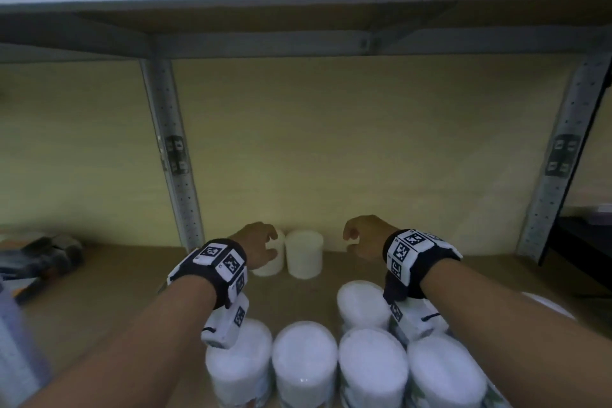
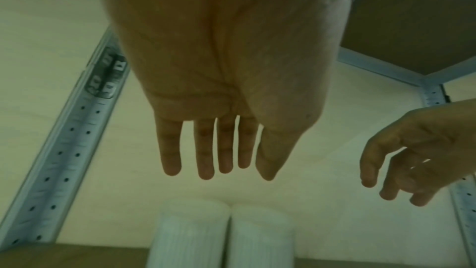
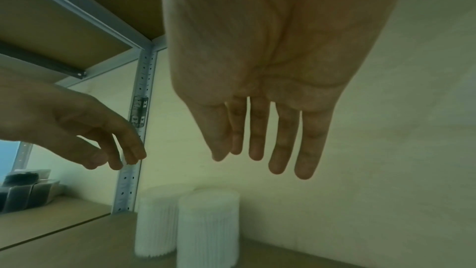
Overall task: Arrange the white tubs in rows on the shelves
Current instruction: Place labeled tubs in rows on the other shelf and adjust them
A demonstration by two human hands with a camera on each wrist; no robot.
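Observation:
Two white ribbed tubs stand side by side against the back wall of the shelf: the left tub (image 1: 271, 258) (image 2: 189, 235) (image 3: 154, 221) and the right tub (image 1: 304, 253) (image 2: 261, 237) (image 3: 207, 229). My left hand (image 1: 260, 243) (image 2: 213, 154) hovers above and in front of the left tub, fingers straight, holding nothing. My right hand (image 1: 362, 238) (image 3: 260, 144) hangs empty to the right of the right tub, fingers relaxed. Several more white tubs (image 1: 304, 361) crowd the shelf's front edge under my wrists.
The brown shelf board (image 1: 116, 291) has bare room between the back tubs and the front cluster. Grey perforated uprights (image 1: 172, 156) (image 1: 556, 159) flank the bay, and another shelf (image 1: 298, 40) lies overhead. Dark packages (image 1: 39, 255) sit in the neighbouring bay at left.

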